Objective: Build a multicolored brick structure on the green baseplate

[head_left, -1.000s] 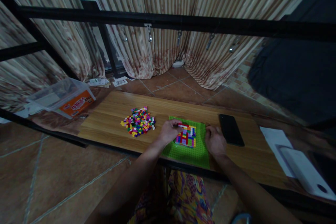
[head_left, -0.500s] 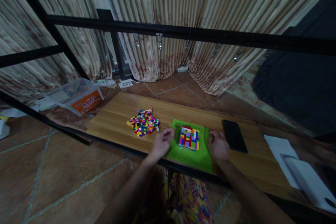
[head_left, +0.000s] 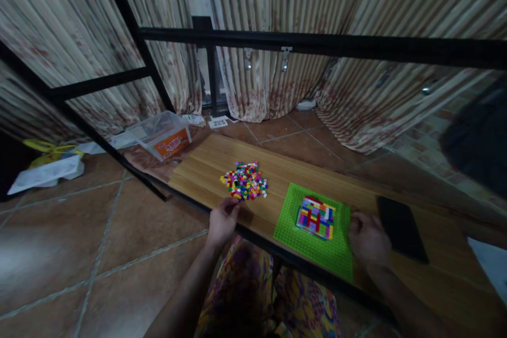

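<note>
On the wooden table lies a pile of small multicoloured building bricks (head_left: 245,182). My left hand (head_left: 222,223) is at the pile's near edge, thumb and forefinger curled close together; whether a brick sits between them is too small to tell. A green studded baseplate (head_left: 287,222) carries a flat square panel of colourful bricks (head_left: 316,217), with red ones standing out in its middle. Beside the baseplate's right edge rests my right hand (head_left: 368,237), fingers curled inward and somewhat blurred. What those fingers hold, if anything, is hidden.
A dark phone-like slab (head_left: 402,228) lies right of my right hand. Left of the table stands a clear plastic box (head_left: 158,132) with an orange label. A black metal rail (head_left: 317,42) crosses ahead, before striped curtains (head_left: 257,0). White paper (head_left: 489,261) is at far right.
My left hand has moved left from the baseplate to the brick pile. My right hand stays by the baseplate's right edge. The camera view has turned left.
</note>
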`<act>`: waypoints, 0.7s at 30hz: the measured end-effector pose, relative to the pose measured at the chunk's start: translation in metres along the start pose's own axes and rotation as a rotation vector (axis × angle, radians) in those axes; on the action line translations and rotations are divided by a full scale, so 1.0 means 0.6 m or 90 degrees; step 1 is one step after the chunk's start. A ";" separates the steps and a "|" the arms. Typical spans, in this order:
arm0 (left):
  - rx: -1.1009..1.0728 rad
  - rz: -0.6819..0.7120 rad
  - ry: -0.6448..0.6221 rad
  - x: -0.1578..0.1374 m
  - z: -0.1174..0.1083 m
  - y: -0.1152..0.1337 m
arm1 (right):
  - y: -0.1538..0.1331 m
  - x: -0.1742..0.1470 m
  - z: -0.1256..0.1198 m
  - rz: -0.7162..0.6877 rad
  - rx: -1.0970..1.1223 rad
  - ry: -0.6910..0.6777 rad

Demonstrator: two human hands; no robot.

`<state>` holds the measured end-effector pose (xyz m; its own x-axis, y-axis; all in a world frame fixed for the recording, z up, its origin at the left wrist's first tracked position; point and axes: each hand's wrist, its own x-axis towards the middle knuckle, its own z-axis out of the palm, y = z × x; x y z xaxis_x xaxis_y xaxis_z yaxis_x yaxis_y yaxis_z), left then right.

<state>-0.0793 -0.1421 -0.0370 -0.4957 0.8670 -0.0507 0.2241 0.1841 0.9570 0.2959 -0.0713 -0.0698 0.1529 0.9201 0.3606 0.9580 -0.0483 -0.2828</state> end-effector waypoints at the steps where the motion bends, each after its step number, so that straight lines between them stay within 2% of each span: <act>1: 0.018 0.002 0.008 0.002 -0.002 0.001 | 0.001 0.000 0.000 -0.003 0.001 0.002; 8: 0.237 0.107 0.070 0.041 -0.010 0.025 | 0.002 0.000 -0.003 0.002 -0.006 -0.020; 14: 0.437 0.147 0.029 0.090 0.000 0.043 | 0.001 0.001 -0.003 0.011 -0.019 -0.037; 18: 0.496 0.141 0.007 0.101 0.006 0.047 | 0.000 0.001 -0.003 0.011 -0.017 -0.030; 21: 0.489 0.147 0.004 0.103 0.005 0.052 | -0.002 0.001 -0.004 0.007 -0.004 -0.019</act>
<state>-0.1004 -0.0817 -0.0110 -0.3708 0.9199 0.1279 0.8352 0.2701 0.4791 0.2953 -0.0719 -0.0670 0.1560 0.9307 0.3308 0.9580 -0.0609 -0.2803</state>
